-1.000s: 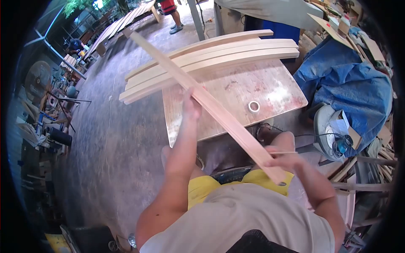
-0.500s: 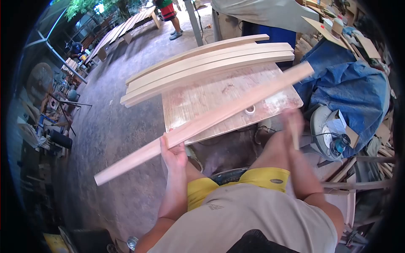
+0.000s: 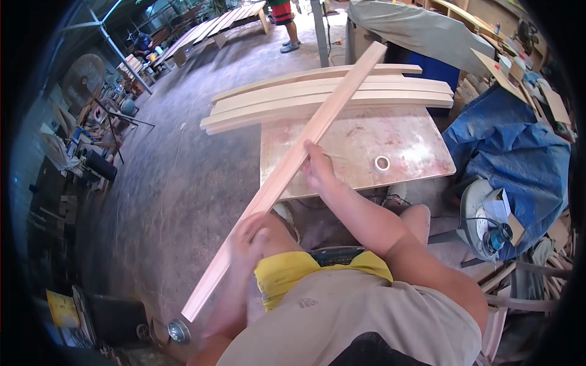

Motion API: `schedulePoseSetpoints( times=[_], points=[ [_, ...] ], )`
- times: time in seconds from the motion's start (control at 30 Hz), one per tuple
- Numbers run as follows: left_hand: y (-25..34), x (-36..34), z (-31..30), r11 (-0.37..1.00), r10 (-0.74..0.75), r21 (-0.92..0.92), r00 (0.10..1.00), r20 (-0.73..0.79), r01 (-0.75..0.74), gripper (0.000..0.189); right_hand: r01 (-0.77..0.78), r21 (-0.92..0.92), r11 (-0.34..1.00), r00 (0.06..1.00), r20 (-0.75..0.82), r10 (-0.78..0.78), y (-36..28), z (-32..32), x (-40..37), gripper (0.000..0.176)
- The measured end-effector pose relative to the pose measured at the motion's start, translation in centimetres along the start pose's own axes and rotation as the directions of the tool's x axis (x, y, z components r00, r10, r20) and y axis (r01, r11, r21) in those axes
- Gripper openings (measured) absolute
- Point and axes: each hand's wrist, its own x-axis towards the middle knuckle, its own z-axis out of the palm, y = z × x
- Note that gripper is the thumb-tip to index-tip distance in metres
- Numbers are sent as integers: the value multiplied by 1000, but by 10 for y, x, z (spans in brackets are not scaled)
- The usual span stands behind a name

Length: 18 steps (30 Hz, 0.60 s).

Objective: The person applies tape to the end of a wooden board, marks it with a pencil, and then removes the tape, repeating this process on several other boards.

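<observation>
Right hand (image 3: 317, 168), left hand (image 3: 247, 238): apparently closed grips.

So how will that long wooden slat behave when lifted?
Probably stiff: the wooden slat runs straight between left hand and right hand. Likely light, being thin. Its long overhang past the hands could make it swing.

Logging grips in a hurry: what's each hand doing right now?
Left hand: closed on the wooden slat, toward its lower end; blurred.
Right hand: closed on the same slat, about mid-length.
</observation>
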Motion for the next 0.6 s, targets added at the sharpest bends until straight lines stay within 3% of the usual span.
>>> schedulePoseSetpoints(
  times=[0.03,0.1,0.17,0.2,0.23,0.3,0.4,0.43,0.5,0.6],
  points=[
    [1,-13,-28,925,189,352,976,-108,-140,52,-20,-26,999,1000,-22,20,0,1,10,25],
    [6,-41,-91,681,153,732,971,-184,31,61,-50,-52,997,998,-38,48,2,3,27,26],
    [-42,-97,-142,459,-209,844,957,-202,279,66,-65,-91,994,997,-46,61,1,11,42,30],
    [-58,-121,-167,482,-484,739,846,-224,471,70,-64,-90,994,998,-33,61,0,16,51,30],
    [-71,-144,-181,441,-718,620,669,-190,649,73,-80,-154,985,996,-46,74,0,20,59,31],
    [-93,-184,-188,590,-761,404,649,-10,699,75,-91,-210,973,995,-50,83,1,29,79,33],
    [-37,-174,-136,676,-713,274,701,7,684,72,-139,-236,962,989,19,147,12,38,122,34],
    [-44,-172,-127,686,-701,271,714,-2,675,72,-144,-234,961,986,48,160,22,35,138,36],
    [-66,-171,-106,723,-690,48,722,45,689,68,-144,-246,958,982,87,170,35,37,147,37],
    [-55,-143,-70,789,-609,71,792,-45,611,66,-152,-296,943,978,91,186,60,42,108,34]
  ],
)
